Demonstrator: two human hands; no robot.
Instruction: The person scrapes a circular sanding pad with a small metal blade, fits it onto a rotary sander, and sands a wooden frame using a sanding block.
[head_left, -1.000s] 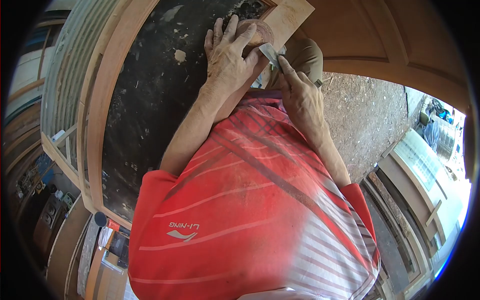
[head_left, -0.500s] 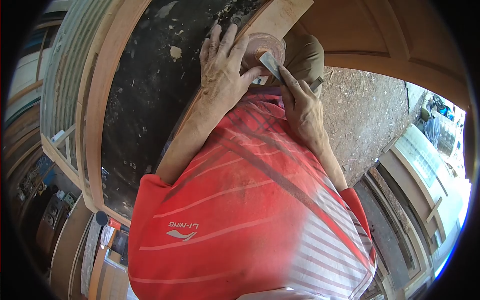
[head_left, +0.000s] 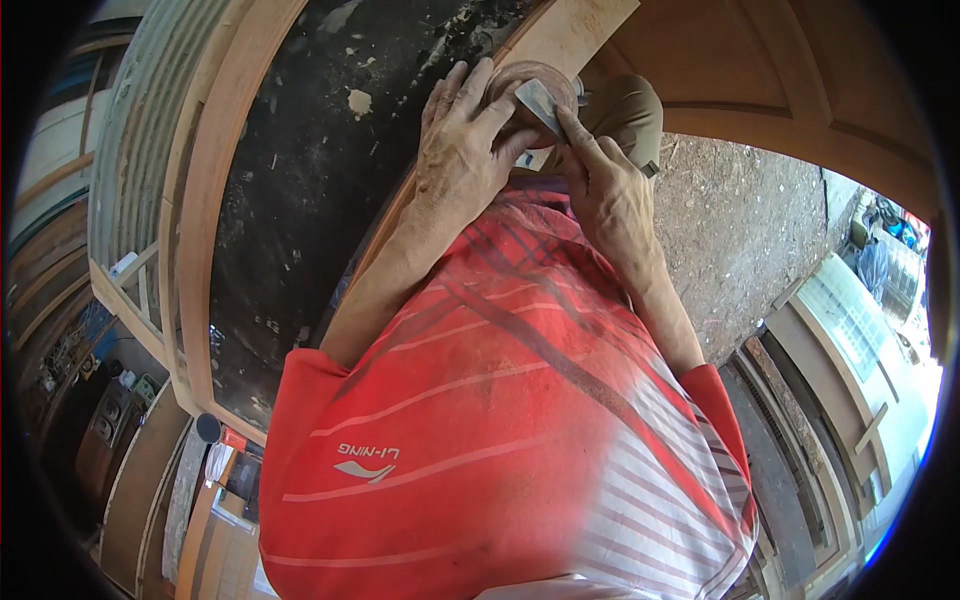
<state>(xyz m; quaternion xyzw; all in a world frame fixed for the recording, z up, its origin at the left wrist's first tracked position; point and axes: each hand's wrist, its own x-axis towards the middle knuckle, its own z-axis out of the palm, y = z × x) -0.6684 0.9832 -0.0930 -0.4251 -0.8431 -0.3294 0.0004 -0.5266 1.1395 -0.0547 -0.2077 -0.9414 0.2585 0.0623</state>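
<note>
A shallow round dish [head_left: 566,88] with reddish-brown paste in it is near the edge of the dark workbench, at the top middle of the head view. My left hand [head_left: 465,150] is against its left side, thumb and index finger curved around it, the other fingers reaching toward the bench edge. In my right hand [head_left: 612,195] is a putty knife [head_left: 540,105], its flat metal blade over the dish and my index finger along it. The blade's tip is at the paste; how firmly it presses I cannot tell.
A pale wooden board [head_left: 575,35] lies along the bench edge behind the dish. The black, paint-spotted workbench top [head_left: 300,170] stretches to the left. A brown panelled wooden door [head_left: 720,60] is at the upper right, above a dusty floor [head_left: 735,220]. Boards [head_left: 800,400] lean at the right.
The putty knife's blade has shifted slightly up and left over the dish and turned a little. My left hand has moved slightly right, its fingers closer together. The whole view has shifted slightly.
</note>
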